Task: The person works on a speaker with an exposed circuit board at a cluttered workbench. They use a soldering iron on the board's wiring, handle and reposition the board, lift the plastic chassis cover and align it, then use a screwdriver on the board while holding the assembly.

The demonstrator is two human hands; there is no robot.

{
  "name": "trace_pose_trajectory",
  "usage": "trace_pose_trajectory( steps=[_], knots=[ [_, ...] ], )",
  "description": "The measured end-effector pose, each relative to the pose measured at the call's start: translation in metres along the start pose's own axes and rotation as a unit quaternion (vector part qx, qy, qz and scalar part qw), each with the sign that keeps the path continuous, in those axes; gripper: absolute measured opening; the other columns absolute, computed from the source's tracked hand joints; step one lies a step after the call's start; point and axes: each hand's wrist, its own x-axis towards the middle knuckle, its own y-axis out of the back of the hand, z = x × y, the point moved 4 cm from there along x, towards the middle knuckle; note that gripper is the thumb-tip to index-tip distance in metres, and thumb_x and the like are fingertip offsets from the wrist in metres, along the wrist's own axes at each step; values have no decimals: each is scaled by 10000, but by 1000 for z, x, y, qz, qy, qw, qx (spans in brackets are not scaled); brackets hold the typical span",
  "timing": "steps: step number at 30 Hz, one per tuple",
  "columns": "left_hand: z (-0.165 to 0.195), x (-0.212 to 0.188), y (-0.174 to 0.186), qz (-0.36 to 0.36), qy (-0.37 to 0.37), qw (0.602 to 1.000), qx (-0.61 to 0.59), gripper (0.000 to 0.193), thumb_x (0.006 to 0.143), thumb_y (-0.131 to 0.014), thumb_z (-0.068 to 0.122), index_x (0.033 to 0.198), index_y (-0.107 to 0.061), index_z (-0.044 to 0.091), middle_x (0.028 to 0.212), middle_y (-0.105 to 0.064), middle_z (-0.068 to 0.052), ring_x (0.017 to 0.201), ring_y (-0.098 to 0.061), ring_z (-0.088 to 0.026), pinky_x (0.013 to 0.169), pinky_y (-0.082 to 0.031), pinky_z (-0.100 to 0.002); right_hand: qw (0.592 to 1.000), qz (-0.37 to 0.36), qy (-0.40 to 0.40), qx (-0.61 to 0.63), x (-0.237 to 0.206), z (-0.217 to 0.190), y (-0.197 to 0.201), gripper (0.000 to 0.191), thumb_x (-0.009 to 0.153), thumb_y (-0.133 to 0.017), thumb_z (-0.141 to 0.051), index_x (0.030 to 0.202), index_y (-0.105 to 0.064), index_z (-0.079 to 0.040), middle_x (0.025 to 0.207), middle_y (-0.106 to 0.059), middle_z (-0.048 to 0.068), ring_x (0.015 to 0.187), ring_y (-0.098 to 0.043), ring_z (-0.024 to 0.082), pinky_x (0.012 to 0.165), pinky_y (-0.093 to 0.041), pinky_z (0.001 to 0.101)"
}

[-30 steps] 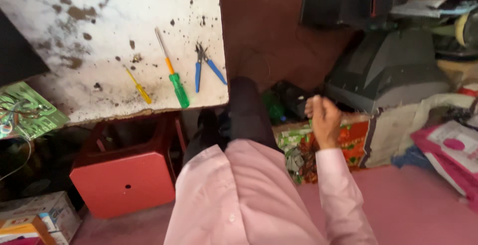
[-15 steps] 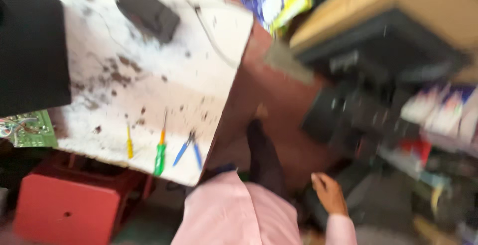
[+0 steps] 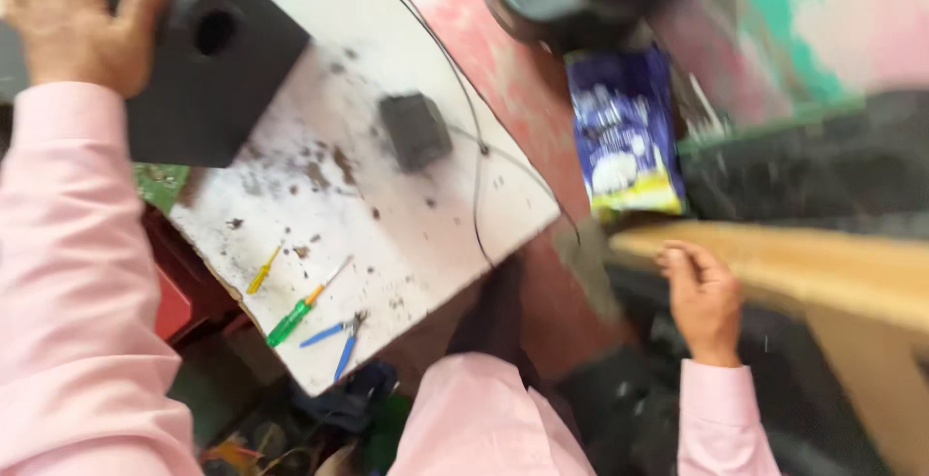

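Left hand (image 3: 73, 16) is gripping the big black box with a round hole (image 3: 208, 65), fingers wrapping its top, sitting at the far-left corner of the stained white tabletop (image 3: 406, 234). Right hand (image 3: 702, 297), fingers curled loosely and empty, is hanging off the table's right edge beside a wooden plank (image 3: 823, 273).

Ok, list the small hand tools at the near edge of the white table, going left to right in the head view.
Yellow screwdriver → green-handled screwdriver → blue-handled pliers.
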Motion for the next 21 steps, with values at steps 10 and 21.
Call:
trace_pose_trajectory(
  steps=[10,21],
  knots=[
    [-33,12,-8,-27,145,989,-15,885,1004,-684,659,1621,-431,78,1678,-328,-277,1539,-247,-444,1234,-163,-552,950,-186,250,-24,185,-206,-164,129,964,-718,-112,1051,-745,-21,929,-754,48,812,-680,82,723,-530,244],
    [-53,32,-23,-9,292,953,-79,707,940,-696,647,1385,-563,113,1480,-553,-121,1431,-452,-331,1279,-194,-507,828,-327,442,107,303,-385,-364,110,967,-735,-30,1077,-733,-20,1058,-750,108,1001,-725,220,909,-554,316]
  ],
)
